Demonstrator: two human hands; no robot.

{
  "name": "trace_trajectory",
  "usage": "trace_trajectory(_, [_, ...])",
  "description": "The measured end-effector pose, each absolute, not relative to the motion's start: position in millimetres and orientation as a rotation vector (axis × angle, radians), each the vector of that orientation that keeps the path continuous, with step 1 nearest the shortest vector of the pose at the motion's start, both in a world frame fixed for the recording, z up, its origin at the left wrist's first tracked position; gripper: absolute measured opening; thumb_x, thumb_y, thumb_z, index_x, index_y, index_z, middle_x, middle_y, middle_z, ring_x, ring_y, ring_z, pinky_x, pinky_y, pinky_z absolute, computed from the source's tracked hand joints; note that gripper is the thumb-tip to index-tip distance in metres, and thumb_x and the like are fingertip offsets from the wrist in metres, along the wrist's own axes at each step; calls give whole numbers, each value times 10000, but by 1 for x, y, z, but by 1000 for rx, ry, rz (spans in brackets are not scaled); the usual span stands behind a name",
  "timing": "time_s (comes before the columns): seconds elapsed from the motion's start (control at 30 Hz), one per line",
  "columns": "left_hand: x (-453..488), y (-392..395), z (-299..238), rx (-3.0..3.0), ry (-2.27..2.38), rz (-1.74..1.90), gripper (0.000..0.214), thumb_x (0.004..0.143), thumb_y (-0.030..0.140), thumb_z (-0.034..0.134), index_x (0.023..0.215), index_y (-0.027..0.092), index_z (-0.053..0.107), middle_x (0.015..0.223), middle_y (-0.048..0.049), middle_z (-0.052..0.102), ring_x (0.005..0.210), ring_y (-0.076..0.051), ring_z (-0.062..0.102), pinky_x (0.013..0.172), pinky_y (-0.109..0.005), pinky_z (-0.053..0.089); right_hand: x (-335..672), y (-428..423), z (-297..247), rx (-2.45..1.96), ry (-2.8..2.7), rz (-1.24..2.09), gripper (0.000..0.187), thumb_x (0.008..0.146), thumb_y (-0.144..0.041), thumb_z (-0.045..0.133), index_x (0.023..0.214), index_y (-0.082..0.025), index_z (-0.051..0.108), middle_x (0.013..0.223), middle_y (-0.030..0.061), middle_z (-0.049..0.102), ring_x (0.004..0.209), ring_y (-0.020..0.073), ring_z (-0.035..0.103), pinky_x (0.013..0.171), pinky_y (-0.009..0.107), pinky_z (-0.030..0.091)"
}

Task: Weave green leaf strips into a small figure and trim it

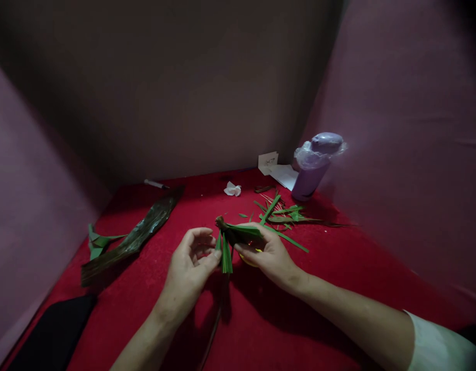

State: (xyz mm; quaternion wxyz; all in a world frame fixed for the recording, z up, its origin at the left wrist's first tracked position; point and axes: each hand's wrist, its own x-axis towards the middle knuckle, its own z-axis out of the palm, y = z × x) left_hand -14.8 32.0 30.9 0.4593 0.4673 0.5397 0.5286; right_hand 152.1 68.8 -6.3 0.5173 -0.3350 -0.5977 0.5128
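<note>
Between my hands is a piece made of folded green leaves (227, 257), with a brown knotted or dried tip (220, 222) at its top and a thin brown stem hanging below. My left hand (191, 265) pinches a narrow leaf fold at its left side between thumb and fingers, the other fingers curled. My right hand (271, 255) grips the wider dark green leaf fold on the right, thumb in front. Something yellow (249, 259) shows under the right hand; most of it is hidden, so its kind is unclear.
On the red cloth (156, 309), a long dark leaf bundle (141, 232) and green leaf pieces (99, 242) lie left. Leaf scraps and thin sticks (278, 208) lie right, near a purple container (311, 178) with plastic. Crumpled tissue (232, 189), a marker-like stick (156, 183), white papers (284, 176) and a black object (52, 330) surround.
</note>
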Motion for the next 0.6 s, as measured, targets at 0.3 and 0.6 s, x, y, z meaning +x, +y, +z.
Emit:
trace_trajectory(0.3, [-13,28,27,1305,1301,1295,211,769,255,662,963,202,600,967,-55,676,919,-198,623,805,-314,490,157,61,-8,-799,-1642,968,267,855,-205,611,1120,-240,613,1054,41,668,938,181,627,876,333,493])
trace_trajectory(0.6, [-11,23,28,1389,1348,1299,163,801,274,634,951,215,656,949,-41,703,878,-197,638,794,-301,487,156,55,-4,-724,-1735,754,277,857,-153,597,1121,-236,605,1003,56,645,904,189,611,828,329,493])
